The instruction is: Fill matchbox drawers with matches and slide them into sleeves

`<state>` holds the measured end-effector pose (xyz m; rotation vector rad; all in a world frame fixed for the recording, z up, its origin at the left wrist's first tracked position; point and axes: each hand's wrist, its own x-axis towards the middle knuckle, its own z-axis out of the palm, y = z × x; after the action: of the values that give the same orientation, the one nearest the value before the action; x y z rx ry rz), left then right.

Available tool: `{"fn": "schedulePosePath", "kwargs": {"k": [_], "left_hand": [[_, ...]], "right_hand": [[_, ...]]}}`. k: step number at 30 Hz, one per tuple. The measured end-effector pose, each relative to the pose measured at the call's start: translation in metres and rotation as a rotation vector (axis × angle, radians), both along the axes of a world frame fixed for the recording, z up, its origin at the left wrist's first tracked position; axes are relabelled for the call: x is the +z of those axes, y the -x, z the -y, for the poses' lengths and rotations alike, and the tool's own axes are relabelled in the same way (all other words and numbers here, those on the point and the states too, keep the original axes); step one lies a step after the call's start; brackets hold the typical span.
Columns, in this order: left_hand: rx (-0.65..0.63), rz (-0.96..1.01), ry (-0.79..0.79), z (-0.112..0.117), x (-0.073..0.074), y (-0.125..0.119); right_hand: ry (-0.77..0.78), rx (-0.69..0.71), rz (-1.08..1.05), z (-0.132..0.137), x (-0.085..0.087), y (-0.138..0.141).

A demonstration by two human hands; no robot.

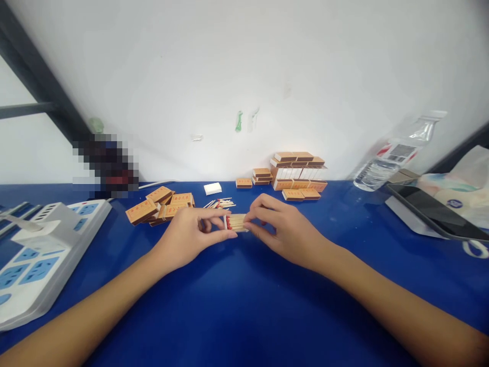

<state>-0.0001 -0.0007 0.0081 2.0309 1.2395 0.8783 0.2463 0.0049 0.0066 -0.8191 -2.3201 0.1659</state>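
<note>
Between thumb and fingers, my left hand [202, 227] grips the left end of a white matchbox tray [225, 222]. Red-headed matches [236, 222] lie side by side in it, heads toward the left. My right hand [280, 224] is closed in a pinch at the plain right ends of these matches; its fingertips partly cover them. Just behind the tray, loose matches [220, 204] are scattered on the blue table [244, 300]. Near them lies a small white tray [212, 188], apart from both hands. A jumbled heap of orange matchboxes [143, 211] is left of my left hand.
Stacked matchboxes [300, 171] stand against the wall, with a smaller stack [262, 176] beside them. A power strip [57, 265] occupies the left side. To the right are a water bottle [397, 153], a phone [439, 211] and a tissue pack [454, 191].
</note>
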Motion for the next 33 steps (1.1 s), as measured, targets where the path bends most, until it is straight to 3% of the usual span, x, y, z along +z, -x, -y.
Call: {"fn": "schedulePosePath", "kwargs": {"k": [10,19,23,33], "left_hand": [[0.022,-0.013,-0.008,-0.001,0.003,0.002],[0.022,0.005,-0.007,-0.002,0.004,0.003],[0.132,0.032,-0.084,-0.006,0.011,0.009],[0.424,0.155,-0.183,-0.014,0.022,0.016]], "right_hand": [[0.039,-0.004,-0.133,-0.006,-0.001,-0.001],[0.106,-0.139,-0.154,-0.021,-0.014,-0.003],[0.138,-0.167,-0.059,-0.034,-0.023,-0.002],[0.067,-0.051,0.14,-0.047,-0.03,0.027]]}}
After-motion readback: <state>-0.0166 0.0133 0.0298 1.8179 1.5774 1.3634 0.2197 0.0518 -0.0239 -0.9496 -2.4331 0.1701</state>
